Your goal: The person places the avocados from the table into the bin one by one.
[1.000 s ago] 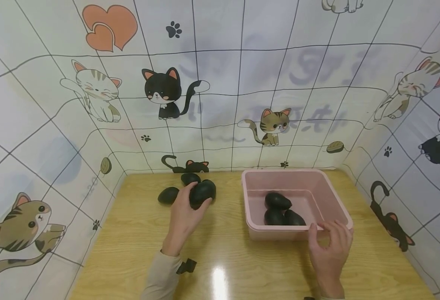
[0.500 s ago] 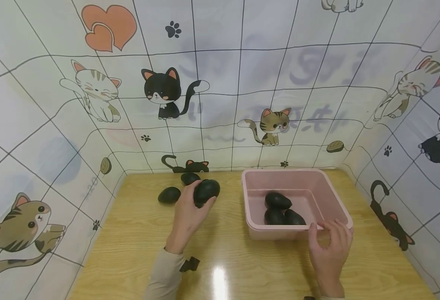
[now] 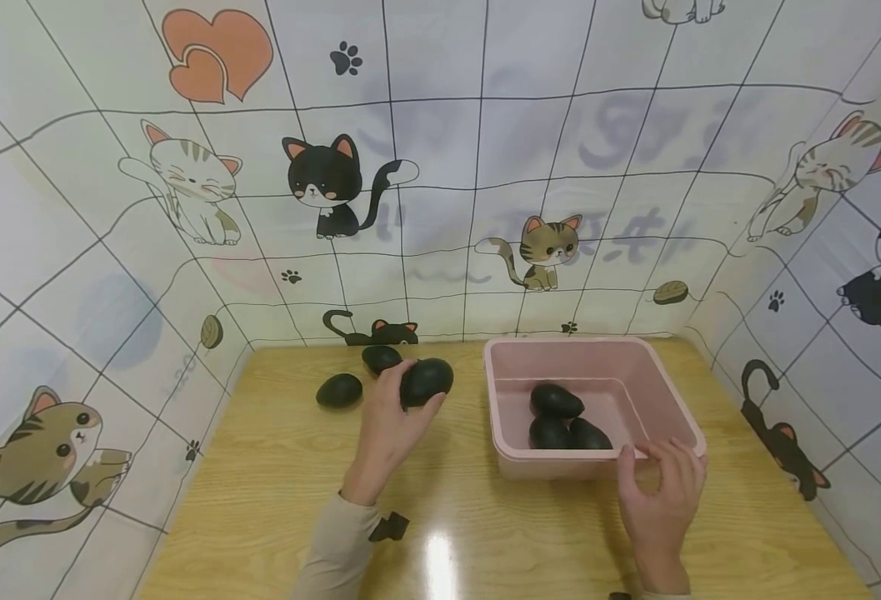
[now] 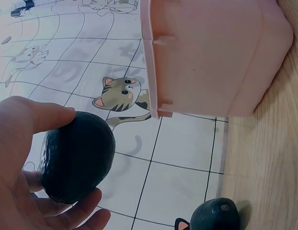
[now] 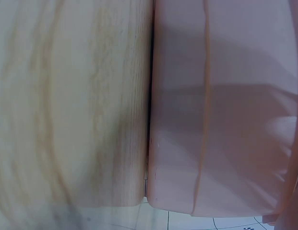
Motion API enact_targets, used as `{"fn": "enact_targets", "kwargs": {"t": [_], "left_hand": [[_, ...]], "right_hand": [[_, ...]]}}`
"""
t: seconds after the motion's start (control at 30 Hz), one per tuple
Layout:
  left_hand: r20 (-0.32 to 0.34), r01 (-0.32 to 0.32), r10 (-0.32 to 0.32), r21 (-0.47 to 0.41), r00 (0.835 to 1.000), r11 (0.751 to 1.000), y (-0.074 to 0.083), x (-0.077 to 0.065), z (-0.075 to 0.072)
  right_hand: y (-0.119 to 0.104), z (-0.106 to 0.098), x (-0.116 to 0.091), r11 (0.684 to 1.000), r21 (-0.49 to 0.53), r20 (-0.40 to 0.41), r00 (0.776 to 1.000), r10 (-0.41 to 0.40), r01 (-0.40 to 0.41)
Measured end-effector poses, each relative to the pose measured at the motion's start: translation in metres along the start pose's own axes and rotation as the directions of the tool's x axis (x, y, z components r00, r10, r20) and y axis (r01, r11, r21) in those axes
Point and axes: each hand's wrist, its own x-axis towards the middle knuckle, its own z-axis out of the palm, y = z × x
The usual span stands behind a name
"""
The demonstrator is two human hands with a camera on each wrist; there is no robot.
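My left hand (image 3: 391, 429) grips a dark avocado (image 3: 427, 382) between thumb and fingers, over the table left of a pink plastic bin (image 3: 545, 456). The left wrist view shows the same avocado (image 4: 79, 158), its skin finely bumpy. Two more avocados lie on the table behind and left of that hand, one nearer (image 3: 338, 390) and one by the wall (image 3: 382, 360). Inside the bin are three avocados, the top one (image 3: 557, 401) above the other two. My right hand (image 3: 661, 500) holds the bin's front rim near its right corner, fingers bent over the edge.
The wooden table (image 3: 260, 500) is enclosed at the back and sides by a white cat-print covering (image 3: 440, 208). The bin stands near the back right. In the right wrist view, the bin's wall (image 5: 225, 120) fills most of the right half.
My left hand has moved a little to the right with the avocado, away from the two on the table. My right hand and the bin have stayed put.
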Motion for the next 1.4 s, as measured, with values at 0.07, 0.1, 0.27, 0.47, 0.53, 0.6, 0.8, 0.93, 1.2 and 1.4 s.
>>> {"fn": "enact_targets", "kwargs": {"t": [0.07,0.1,0.27,0.47,0.53,0.6,0.8,0.93,1.2,1.4], "left_hand": [[0.008,0.002,-0.002,-0.002,1.0,1.0,0.002,0.0,0.002],[0.011,0.001,-0.001,-0.002,1.0,1.0,0.003,0.0,0.003],[0.016,-0.023,0.024,-0.007,1.0,1.0,0.009,-0.001,0.009],[0.045,-0.04,0.041,-0.013,0.998,0.999,0.016,-0.003,0.016],[0.061,-0.043,0.043,-0.015,0.997,0.999,0.017,-0.004,0.019],[0.077,-0.048,0.049,-0.013,0.996,0.999,0.018,-0.005,0.021],[0.102,-0.09,0.09,-0.002,0.991,0.996,0.024,-0.006,0.029],[0.102,-0.105,0.104,0.005,0.989,0.994,0.026,-0.006,0.034],[0.128,-0.099,0.095,0.026,0.987,0.995,0.037,-0.003,0.041],[0.127,-0.127,0.122,0.03,0.984,0.991,0.042,0.001,0.044]], "right_hand": [[0.0,0.0,0.0,1.0,0.0,0.004,1.0,0.003,-0.003],[0.001,0.0,0.0,1.0,0.0,0.006,1.0,0.004,-0.004],[0.003,0.0,0.0,1.0,0.002,0.01,1.0,0.003,-0.003],[0.004,-0.001,-0.001,1.0,-0.002,0.007,1.0,0.007,-0.007],[0.004,-0.001,-0.001,1.0,-0.001,0.007,1.0,0.009,-0.009],[0.004,-0.001,-0.001,1.0,0.0,0.006,1.0,0.009,-0.009],[0.002,-0.001,-0.001,1.0,-0.001,0.002,1.0,0.006,-0.006],[-0.003,-0.001,0.0,1.0,0.001,0.0,1.0,0.007,-0.007],[0.005,0.0,-0.003,1.0,-0.007,0.006,1.0,0.01,-0.01],[0.005,0.0,-0.002,1.0,-0.009,0.006,1.0,0.005,-0.005]]}}
